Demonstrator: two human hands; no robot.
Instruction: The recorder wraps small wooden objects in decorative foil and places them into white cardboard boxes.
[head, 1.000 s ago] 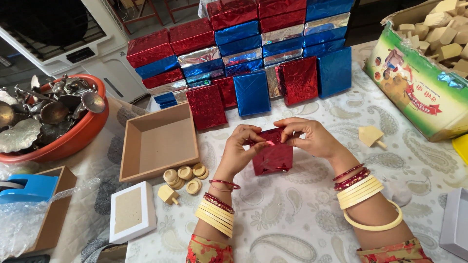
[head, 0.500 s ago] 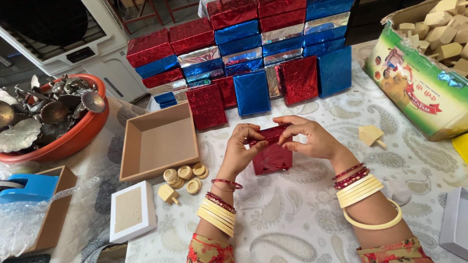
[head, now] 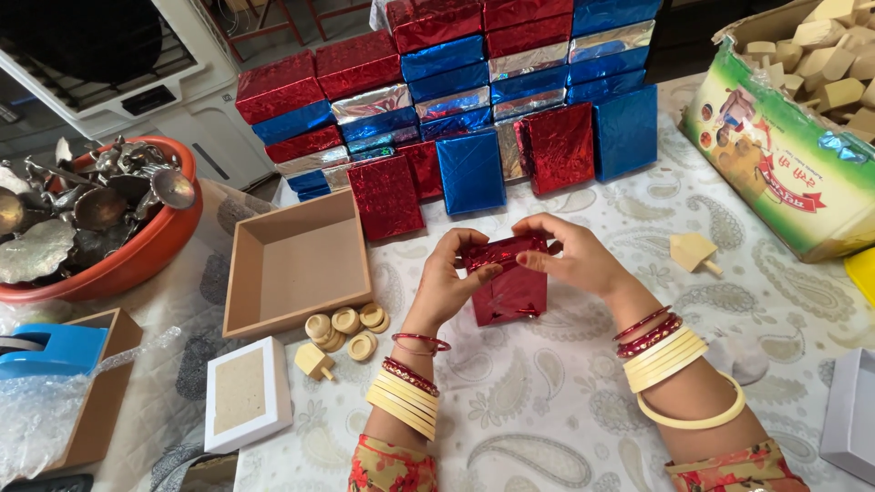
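Note:
A small box wrapped in shiny red foil [head: 507, 290] stands upright on the patterned tablecloth [head: 547, 401] in front of me. My left hand [head: 448, 281] grips its upper left edge, thumb pressed on the foil fold at the top. My right hand [head: 570, 257] holds the upper right edge, fingers pinching the same top fold. Both wrists carry cream and red bangles. An open brown cardboard box [head: 293, 264] lies just left of my left hand.
Stacked red, blue and silver foil-wrapped boxes [head: 456, 100] line the back. Small wooden discs [head: 346, 326] and a white lid [head: 244, 394] lie left. An orange bowl of metal pieces [head: 91, 219], a tape dispenser [head: 46, 351], a carton of wooden tops [head: 802, 137] and a loose top [head: 693, 252] surround.
My hands have shifted slightly up and left with the red box, and my fingers have closed in more tightly over the top fold.

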